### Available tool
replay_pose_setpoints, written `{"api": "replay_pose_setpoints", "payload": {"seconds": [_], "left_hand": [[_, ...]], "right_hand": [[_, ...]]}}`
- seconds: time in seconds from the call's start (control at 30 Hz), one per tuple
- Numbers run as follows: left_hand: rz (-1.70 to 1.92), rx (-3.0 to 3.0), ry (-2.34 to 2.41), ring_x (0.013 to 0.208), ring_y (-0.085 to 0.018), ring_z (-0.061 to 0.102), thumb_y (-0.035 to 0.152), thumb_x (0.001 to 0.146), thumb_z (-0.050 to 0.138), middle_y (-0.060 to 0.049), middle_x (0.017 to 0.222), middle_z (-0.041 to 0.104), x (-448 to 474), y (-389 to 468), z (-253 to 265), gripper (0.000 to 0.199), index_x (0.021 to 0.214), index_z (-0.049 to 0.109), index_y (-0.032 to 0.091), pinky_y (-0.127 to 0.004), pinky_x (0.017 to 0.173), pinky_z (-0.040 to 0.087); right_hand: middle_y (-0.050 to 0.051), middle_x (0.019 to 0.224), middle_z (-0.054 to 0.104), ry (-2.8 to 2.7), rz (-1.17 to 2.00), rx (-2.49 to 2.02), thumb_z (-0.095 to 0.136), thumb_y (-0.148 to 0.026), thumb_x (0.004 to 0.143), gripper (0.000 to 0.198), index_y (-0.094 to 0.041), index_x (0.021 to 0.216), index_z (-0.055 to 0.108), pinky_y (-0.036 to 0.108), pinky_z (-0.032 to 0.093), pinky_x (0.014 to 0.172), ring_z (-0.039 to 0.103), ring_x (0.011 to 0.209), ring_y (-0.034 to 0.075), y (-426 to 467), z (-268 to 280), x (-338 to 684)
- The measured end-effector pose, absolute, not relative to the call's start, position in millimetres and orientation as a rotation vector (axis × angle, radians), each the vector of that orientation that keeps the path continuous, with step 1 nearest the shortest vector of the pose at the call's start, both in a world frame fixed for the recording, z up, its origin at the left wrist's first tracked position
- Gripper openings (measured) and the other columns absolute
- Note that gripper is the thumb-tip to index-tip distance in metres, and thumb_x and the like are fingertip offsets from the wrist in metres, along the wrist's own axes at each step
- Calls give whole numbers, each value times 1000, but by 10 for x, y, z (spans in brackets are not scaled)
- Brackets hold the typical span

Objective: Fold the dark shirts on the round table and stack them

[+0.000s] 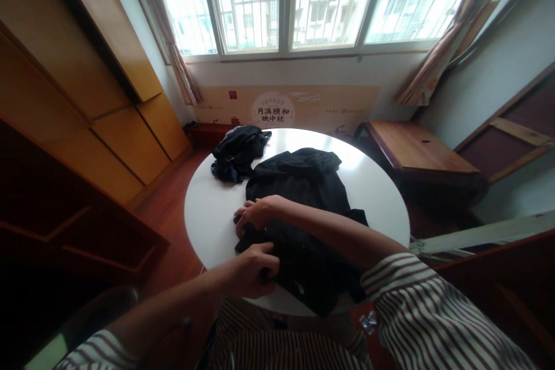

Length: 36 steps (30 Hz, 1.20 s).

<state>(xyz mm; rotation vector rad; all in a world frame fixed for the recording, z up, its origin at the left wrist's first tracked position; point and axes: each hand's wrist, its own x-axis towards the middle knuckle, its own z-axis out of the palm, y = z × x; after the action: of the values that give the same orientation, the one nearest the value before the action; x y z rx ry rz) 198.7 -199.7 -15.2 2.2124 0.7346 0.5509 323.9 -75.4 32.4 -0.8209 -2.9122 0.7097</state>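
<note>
A black garment [303, 185] lies spread over the near and middle part of a round white table [208, 208]. Its fabric looks wrinkled at the far end, and a small white mark shows low on the near part. At the garment's near left side, my left hand [255, 269] is closed with dark cloth in its fingers. My right hand [260, 212] reaches across the garment to its left edge, fingers bent around a fold of the black cloth. Part of the garment is hidden beneath my right forearm.
A crumpled dark pile of clothing [240, 150] rests at the table's far left. Beyond the table stand a wooden bench-like piece [433, 147] on the right and yellow cabinets [125, 150] on the left. A clear plastic-looking item [368, 322] is below the table's near right edge.
</note>
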Motion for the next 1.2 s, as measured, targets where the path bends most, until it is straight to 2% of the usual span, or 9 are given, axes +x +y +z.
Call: {"api": "replay_pose_setpoints", "payload": {"seconds": [0.17, 0.27, 0.33, 0.4, 0.53, 0.7, 0.97, 1.1, 1.2], "left_hand": [[889, 1657, 854, 77, -14, 53, 24, 68, 69, -2, 94, 53, 1824, -2009, -136, 32, 89, 45, 22, -23, 64, 42], [851, 1261, 947, 90, -17, 62, 38, 74, 76, -5, 111, 58, 1768, -1938, -175, 61, 117, 34, 28, -27, 71, 50], [821, 1102, 1048, 95, -20, 65, 40, 69, 83, -7, 116, 59, 1774, -1876, -232, 78, 123, 28, 28, -31, 76, 53], [857, 1010, 1095, 97, -22, 66, 38, 63, 89, -9, 115, 61, 1828, -1819, -292, 86, 124, 30, 26, -34, 79, 54], [869, 952, 956, 98, -23, 68, 32, 60, 92, -11, 113, 66, 2080, -1720, -341, 80, 124, 44, 20, -35, 83, 53], [789, 877, 724, 97, -20, 67, 28, 58, 93, -8, 114, 66, 2507, -1545, -312, 66, 114, 60, 19, -34, 85, 51], [1007, 731, 537, 80, -13, 65, 43, 72, 83, -3, 107, 67, 2783, -1269, -125, 52, 113, 58, 23, -29, 72, 55], [1227, 932, 719, 72, -11, 62, 38, 64, 88, 1, 98, 67, 2378, -1036, 153, 56, 106, 55, 23, -25, 62, 53], [1624, 1157, 848, 73, -11, 60, 44, 56, 91, 3, 89, 66, 1842, -840, 679, 58, 95, 54, 22, -24, 61, 51]], "right_hand": [[0, 87, 62, -3076, 605, -540, 69, -16, 76, 14, -19, 89, 67, 35, 49, 83, 57, 85, 17, -510, 364, 3346], [8, 104, 59, -2922, 497, -583, 66, -11, 71, 23, -15, 94, 63, 35, 47, 85, 56, 93, 20, -330, 560, 3621], [13, 117, 53, -2733, 394, -612, 63, -12, 72, 29, -13, 100, 59, 34, 46, 88, 53, 101, 22, -247, 753, 3814], [13, 113, 55, -2565, 264, -643, 61, -16, 73, 27, -14, 101, 56, 34, 44, 87, 53, 99, 22, -199, 968, 3973], [5, 87, 57, -2335, -9, -757, 59, -22, 76, 28, -16, 102, 53, 32, 42, 76, 51, 79, 19, -158, 1381, 4143], [3, 87, 56, -2141, -175, -825, 56, -18, 78, 32, -17, 108, 48, 29, 39, 73, 52, 77, 17, -79, 1753, 4196], [3, 96, 63, -1949, -279, -973, 57, -19, 89, 22, -19, 110, 50, 28, 40, 77, 57, 87, 18, 80, 2001, 4651], [4, 96, 64, -1883, -433, -1193, 54, -22, 94, 19, -12, 110, 52, 27, 37, 76, 59, 85, 15, -142, 2113, 5088], [4, 95, 65, -1882, -547, -1187, 64, -30, 90, 28, -12, 109, 55, 27, 38, 75, 58, 81, 14, -519, 2209, 5369]]}}
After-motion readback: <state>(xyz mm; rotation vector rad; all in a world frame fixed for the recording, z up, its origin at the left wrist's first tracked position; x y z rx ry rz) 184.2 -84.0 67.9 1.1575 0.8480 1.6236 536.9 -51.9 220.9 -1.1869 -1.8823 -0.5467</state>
